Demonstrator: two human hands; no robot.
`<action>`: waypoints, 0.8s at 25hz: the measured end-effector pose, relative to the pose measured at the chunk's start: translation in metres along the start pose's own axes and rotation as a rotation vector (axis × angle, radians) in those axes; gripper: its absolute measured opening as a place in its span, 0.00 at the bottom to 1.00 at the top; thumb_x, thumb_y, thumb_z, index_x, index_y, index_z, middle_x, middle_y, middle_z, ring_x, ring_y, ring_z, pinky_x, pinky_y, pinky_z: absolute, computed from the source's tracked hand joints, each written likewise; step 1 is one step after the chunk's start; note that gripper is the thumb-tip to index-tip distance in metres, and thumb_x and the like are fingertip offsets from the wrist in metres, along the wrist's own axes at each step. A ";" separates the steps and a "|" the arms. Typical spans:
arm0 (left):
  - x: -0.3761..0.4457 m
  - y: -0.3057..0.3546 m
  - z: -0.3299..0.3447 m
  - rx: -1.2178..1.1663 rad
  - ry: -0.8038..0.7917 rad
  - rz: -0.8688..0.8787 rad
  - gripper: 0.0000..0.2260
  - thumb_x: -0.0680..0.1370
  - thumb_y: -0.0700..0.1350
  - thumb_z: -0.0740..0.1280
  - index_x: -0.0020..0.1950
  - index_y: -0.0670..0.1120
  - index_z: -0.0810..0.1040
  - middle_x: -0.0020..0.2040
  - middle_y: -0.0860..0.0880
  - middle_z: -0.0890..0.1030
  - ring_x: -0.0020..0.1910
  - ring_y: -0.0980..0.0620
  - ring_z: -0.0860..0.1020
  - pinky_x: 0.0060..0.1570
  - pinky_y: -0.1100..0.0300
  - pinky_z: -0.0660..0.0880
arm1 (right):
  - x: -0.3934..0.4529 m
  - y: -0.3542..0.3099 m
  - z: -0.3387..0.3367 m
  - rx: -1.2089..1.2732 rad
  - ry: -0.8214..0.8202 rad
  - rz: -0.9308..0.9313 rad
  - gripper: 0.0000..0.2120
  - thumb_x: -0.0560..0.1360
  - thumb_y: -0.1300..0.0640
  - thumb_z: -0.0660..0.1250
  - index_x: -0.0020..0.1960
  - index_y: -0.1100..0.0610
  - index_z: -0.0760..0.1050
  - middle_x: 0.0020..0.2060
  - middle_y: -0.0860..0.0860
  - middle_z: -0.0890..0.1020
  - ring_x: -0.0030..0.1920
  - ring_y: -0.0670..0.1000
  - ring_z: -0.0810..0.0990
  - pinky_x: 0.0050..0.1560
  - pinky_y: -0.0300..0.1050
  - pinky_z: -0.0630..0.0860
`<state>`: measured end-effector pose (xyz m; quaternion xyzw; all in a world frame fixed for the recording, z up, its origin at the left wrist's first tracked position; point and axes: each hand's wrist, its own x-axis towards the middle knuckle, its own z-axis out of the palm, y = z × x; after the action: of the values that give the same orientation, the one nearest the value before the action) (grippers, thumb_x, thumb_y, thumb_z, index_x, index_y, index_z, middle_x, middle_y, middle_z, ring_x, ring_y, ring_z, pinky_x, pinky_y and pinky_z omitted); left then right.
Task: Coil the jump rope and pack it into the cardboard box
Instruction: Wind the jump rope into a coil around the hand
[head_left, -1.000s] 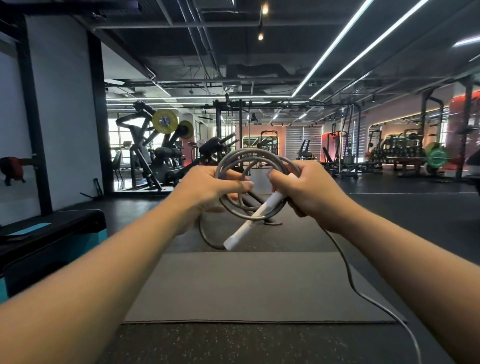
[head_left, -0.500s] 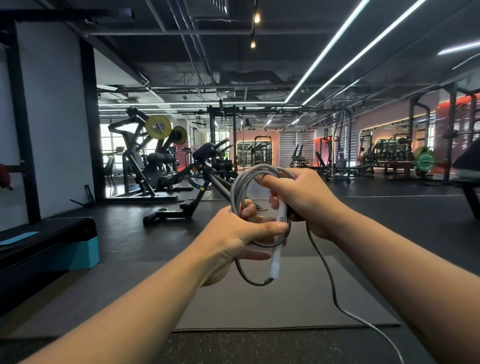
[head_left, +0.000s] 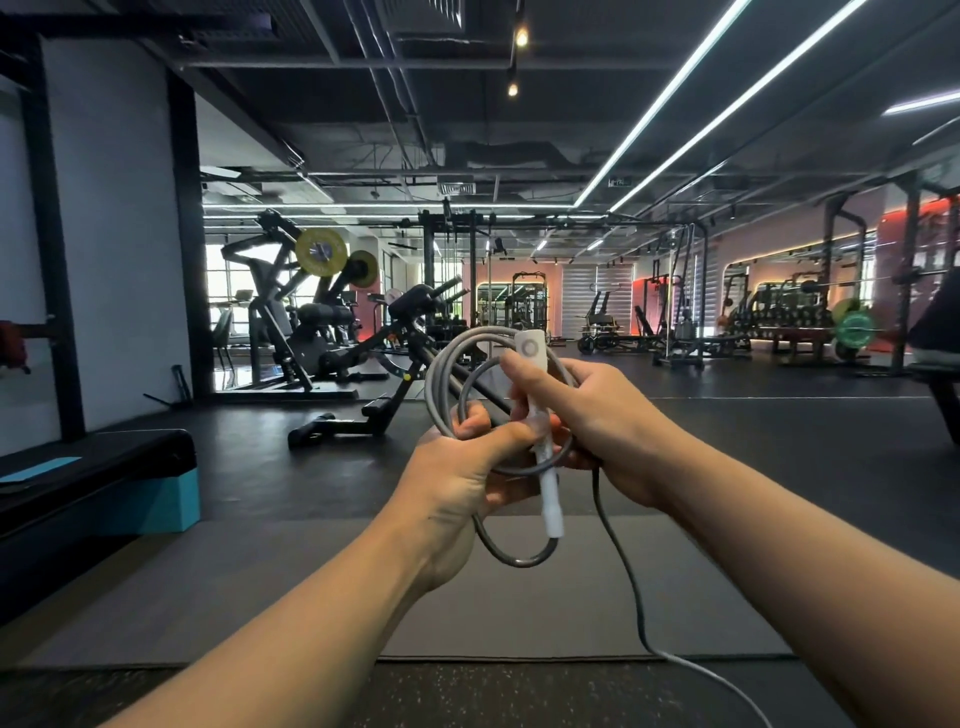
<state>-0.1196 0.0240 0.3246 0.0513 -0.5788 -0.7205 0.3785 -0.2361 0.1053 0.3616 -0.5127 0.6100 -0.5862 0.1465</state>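
Jump rope (head_left: 441, 374) is up at chest height in front of the person, grey cord wound in several loops. Left hand (head_left: 457, 483) is closed round the bottom of the loops; right hand (head_left: 597, 421) is closed on the loops plus the white handle (head_left: 540, 441), which stands roughly upright across the coil.

Risks, as I judge them:
- Coil not finished: a loose tail (head_left: 623, 561) drops from the right hand to the floor and runs off frame bottom right. If it snags on the mat edge or gets stepped on, the next wrap could yank the loops out of shape.
- One small loop (head_left: 519, 556) hangs below the left hand, outside the main coil; could slip or tangle w/ the tail.
- Loops are held only by finger pressure, so re-gripping either hand may let them spring open.

Room: plenty. Grey floor mat (head_left: 311, 587) below, open dark floor ahead; black/teal step platform (head_left: 130, 488) well to the left, gym machines well apart. Cardboard box not in view, so can't tell where the coil has to go.
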 end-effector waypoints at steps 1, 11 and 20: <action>0.000 0.001 -0.003 0.028 -0.011 -0.019 0.17 0.73 0.35 0.75 0.38 0.49 0.67 0.40 0.42 0.86 0.43 0.42 0.86 0.43 0.46 0.83 | -0.001 0.002 0.001 0.010 0.003 -0.020 0.21 0.74 0.38 0.72 0.44 0.57 0.80 0.34 0.51 0.82 0.32 0.51 0.78 0.35 0.47 0.74; 0.009 0.087 0.006 1.762 -0.254 0.736 0.42 0.71 0.47 0.72 0.81 0.55 0.55 0.75 0.52 0.69 0.74 0.51 0.66 0.72 0.51 0.66 | 0.006 -0.006 -0.015 -0.678 -0.075 -0.126 0.17 0.78 0.48 0.70 0.36 0.56 0.75 0.27 0.49 0.80 0.26 0.45 0.75 0.31 0.39 0.72; 0.044 0.070 0.024 2.011 -0.627 0.135 0.09 0.80 0.45 0.67 0.59 0.47 0.80 0.50 0.49 0.85 0.49 0.50 0.82 0.54 0.52 0.79 | 0.009 -0.010 -0.004 -1.109 -0.141 -0.279 0.08 0.71 0.54 0.77 0.38 0.53 0.79 0.31 0.48 0.79 0.35 0.53 0.80 0.31 0.41 0.71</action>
<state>-0.1288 0.0138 0.4099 0.1209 -0.9832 0.1326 0.0344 -0.2386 0.1024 0.3756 -0.6263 0.7415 -0.1569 -0.1828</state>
